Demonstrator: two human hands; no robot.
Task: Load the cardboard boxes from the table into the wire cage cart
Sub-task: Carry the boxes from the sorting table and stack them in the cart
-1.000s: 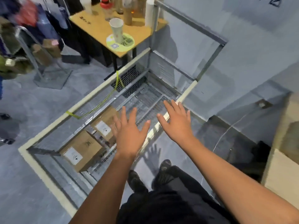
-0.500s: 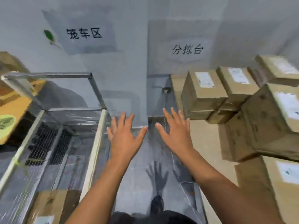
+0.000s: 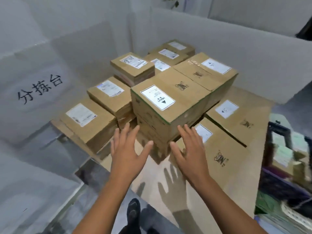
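The top box [image 3: 170, 102] was stacked on the table [image 3: 152, 169]; its near corner was pointed between the left hand [image 3: 128, 149] and right hand [image 3: 189, 149], both held empty with fingers spread, about equally near; its long axis could not be told.

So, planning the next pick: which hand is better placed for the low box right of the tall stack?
Right, probably. The right hand is open over the low box, fingertips near its label; the left hand is open beyond the tall stack's corner.
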